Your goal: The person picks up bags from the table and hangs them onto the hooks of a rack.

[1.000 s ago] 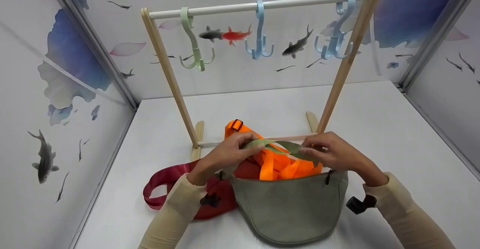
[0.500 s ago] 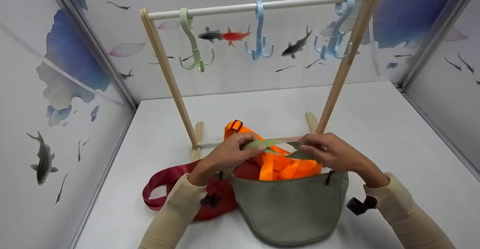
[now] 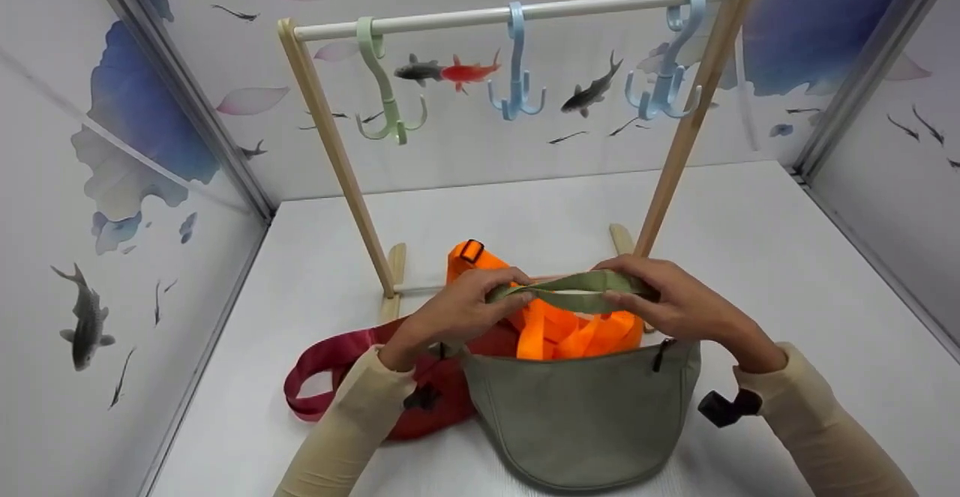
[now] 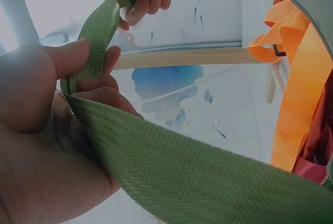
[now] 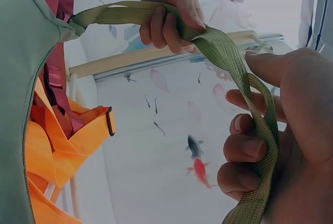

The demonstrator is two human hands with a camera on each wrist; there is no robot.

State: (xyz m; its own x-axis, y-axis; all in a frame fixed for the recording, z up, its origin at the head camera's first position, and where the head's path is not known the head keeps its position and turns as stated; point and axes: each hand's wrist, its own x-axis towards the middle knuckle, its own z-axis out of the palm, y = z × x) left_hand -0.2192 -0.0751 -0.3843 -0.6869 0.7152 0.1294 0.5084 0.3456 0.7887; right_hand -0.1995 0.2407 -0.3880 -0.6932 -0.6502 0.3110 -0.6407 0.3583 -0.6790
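Observation:
A grey-green waist bag (image 3: 585, 414) stands on the table below both hands, its green webbing strap (image 3: 581, 283) raised above its top edge. My left hand (image 3: 465, 306) pinches the strap between thumb and fingers. On the other side, my right hand (image 3: 686, 302) holds the same strap, its fingers (image 5: 244, 148) curled round the webbing in the right wrist view. Between the hands the strap runs in two layers with a gap. Behind the bag lies a bundle of orange straps (image 3: 551, 332) with a black buckle. A dark red bag (image 3: 439, 407) lies at the left, partly hidden by my left arm.
A wooden rack with a white top rail (image 3: 442, 23) stands behind the bags. From it hang a green hook (image 3: 390, 100), a middle blue hook (image 3: 516, 70) and a right blue hook (image 3: 667, 70). Patterned panels enclose the white table (image 3: 795, 257).
My right hand has shifted slightly up and right along the strap, and the strap between the hands has turned and spread into a wider loop. The left hand has barely moved.

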